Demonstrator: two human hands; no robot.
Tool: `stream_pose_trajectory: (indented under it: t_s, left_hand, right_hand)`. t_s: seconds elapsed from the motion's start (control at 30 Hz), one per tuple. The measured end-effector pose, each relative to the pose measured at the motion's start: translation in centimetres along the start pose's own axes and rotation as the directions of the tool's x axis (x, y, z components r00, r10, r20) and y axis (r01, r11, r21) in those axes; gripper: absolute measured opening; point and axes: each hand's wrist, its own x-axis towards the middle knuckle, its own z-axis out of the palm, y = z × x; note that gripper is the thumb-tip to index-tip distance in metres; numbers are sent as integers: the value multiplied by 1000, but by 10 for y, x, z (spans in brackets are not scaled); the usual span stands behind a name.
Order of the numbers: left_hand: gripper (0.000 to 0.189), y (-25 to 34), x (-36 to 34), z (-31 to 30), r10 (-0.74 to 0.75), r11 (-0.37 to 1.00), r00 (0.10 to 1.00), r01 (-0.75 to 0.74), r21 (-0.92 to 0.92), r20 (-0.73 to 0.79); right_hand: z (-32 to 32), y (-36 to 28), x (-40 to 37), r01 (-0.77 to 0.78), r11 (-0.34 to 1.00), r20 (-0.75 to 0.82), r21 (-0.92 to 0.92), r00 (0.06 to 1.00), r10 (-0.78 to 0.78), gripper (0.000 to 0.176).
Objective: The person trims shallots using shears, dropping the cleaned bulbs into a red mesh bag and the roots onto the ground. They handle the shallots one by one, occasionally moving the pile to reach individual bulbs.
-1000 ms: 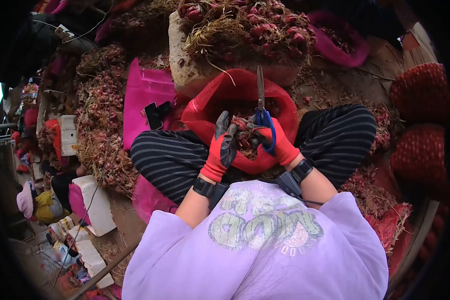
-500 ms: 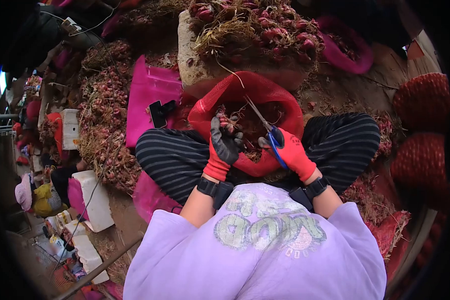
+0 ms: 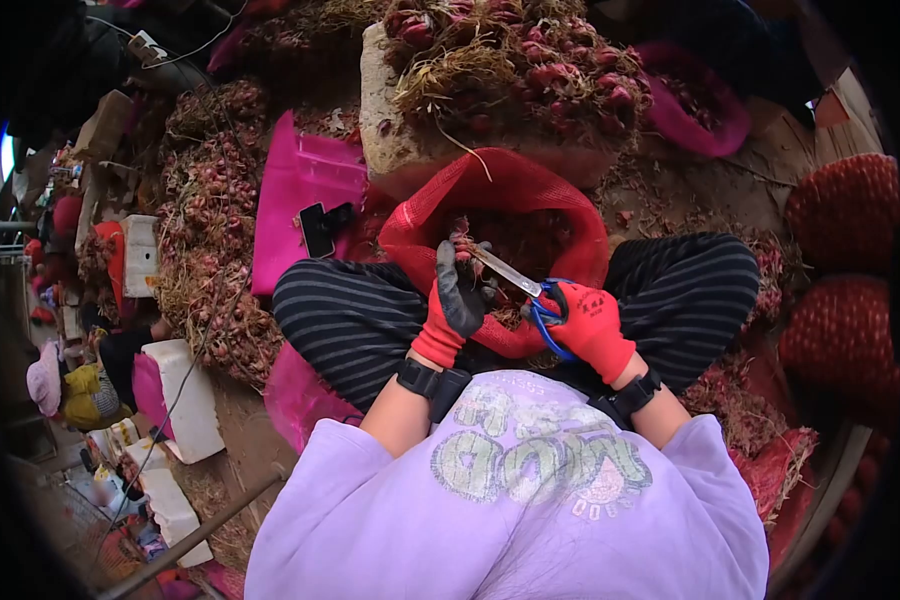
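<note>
One small bunch of shallots [image 3: 462,240] is pinched in the gloved fingers of the left hand [image 3: 458,298], above the near left part of the open red mesh bag [image 3: 425,210]. The blue-handled scissors [image 3: 515,276] are gripped by the right hand [image 3: 587,325], whose fingers are curled around the handles at the near right of the bag; the blades are angled up and to the left, with their tips at the bunch, though whether it is being cut cannot be told. The bag is flanked by striped trouser legs [image 3: 345,312]. Beyond it, a heap of shallots [image 3: 545,70] is borne by a foam block [image 3: 378,140]. To its left, a black phone-like device [image 3: 317,231] is laid on a bright pink sheet [image 3: 295,175], and farther left a long pile of shallots [image 3: 210,225] is spread. At its far right, a pink mesh bag [image 3: 722,132] is seen; well to the right, two filled red net sacks [image 3: 843,212] are stacked. Far left of the bag, another person [image 3: 92,398] is seen beside a white foam box [image 3: 195,410].
</note>
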Motion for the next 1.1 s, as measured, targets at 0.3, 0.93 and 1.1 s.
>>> stream_pose_trajectory:
  t_s: [0.3,0.93,1.1]
  left_hand:
    - [40,0,-1,-3,-6,996,997,0,87,74]
    - [40,5,-3,9,-8,998,998,4,69,60]
    - [43,3,-1,3,-89,992,996,87,86,15]
  right_hand:
    - [8,3,-1,-111,839,152,532,988,35,21]
    - [12,13,-5,-118,835,169,538,985,30,28]
    - [-9,-2,6,-234,747,169,622,972,164,22]
